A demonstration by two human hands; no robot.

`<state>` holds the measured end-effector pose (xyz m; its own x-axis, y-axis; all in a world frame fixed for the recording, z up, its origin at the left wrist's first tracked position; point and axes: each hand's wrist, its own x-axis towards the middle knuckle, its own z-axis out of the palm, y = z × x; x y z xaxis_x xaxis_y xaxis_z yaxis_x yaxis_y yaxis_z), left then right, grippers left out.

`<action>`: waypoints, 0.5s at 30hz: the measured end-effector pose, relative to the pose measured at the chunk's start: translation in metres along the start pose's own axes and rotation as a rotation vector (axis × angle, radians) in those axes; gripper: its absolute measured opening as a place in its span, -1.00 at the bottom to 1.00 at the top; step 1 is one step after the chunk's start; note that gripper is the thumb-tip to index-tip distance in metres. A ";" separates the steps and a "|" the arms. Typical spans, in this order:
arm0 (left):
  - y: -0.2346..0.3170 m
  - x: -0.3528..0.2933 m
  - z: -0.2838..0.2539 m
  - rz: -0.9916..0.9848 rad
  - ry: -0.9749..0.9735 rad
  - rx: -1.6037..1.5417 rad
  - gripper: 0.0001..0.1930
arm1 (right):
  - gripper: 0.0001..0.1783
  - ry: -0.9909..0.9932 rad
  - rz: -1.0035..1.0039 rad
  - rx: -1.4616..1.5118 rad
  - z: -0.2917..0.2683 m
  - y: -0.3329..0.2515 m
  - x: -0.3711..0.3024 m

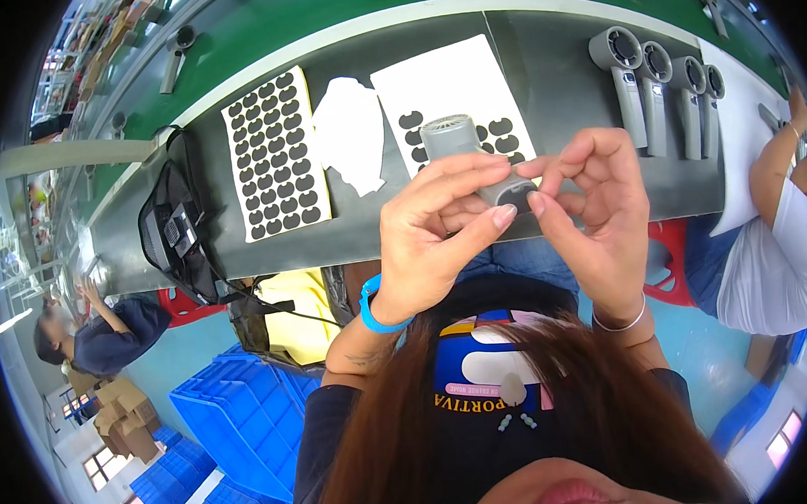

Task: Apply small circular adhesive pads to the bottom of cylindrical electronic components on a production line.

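Observation:
My left hand (443, 219) is closed around a grey handheld fan (451, 138), its vented end pointing away from me. At its near end, facing me, lies a dark rounded patch, a black sticker (514, 194) by its look. The thumb and forefinger of my right hand (595, 208) pinch at the edge of this patch, the other fingers curled loosely above. Beneath the fan is a white sheet (441, 75) of black stickers (506, 144), partly hidden by my hands. Another sheet (278, 154) full of black stickers is to the left, beside crumpled white paper (351, 133).
Several grey handheld fans (656, 101) stand in a row at the table's right. A black mesh bag (176, 230) sits at the left edge. Blue crates (249, 421) are on the floor at lower left. One person (763, 236) sits at right, another (109, 323) at left.

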<state>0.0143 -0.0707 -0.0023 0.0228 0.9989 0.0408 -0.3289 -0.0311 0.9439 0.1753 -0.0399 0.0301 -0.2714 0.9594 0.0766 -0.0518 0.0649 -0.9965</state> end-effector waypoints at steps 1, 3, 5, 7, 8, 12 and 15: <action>0.000 0.000 0.001 -0.001 0.011 0.009 -0.65 | -0.58 0.001 0.004 -0.017 0.000 0.000 0.000; 0.000 -0.001 0.003 -0.002 0.020 0.018 -0.65 | -0.59 0.009 -0.003 -0.029 0.000 0.000 -0.001; -0.001 -0.001 0.004 -0.014 0.027 0.001 -0.66 | -0.59 0.017 -0.009 -0.042 0.000 -0.001 -0.001; 0.000 -0.001 0.005 -0.004 0.021 0.027 -0.66 | -0.58 0.014 0.014 -0.089 0.000 -0.003 -0.001; 0.000 -0.001 0.005 0.006 0.016 0.057 -0.66 | -0.58 0.016 0.015 -0.093 0.000 -0.004 -0.001; -0.001 -0.001 0.003 0.014 -0.009 0.047 -0.67 | -0.58 0.019 0.004 -0.148 0.000 -0.005 -0.002; -0.002 -0.001 0.003 0.016 -0.007 0.050 -0.66 | -0.57 0.023 -0.004 -0.149 0.000 -0.002 -0.004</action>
<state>0.0175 -0.0716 -0.0031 0.0243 0.9980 0.0580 -0.2813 -0.0488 0.9584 0.1765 -0.0434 0.0319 -0.2496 0.9649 0.0816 0.0904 0.1071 -0.9901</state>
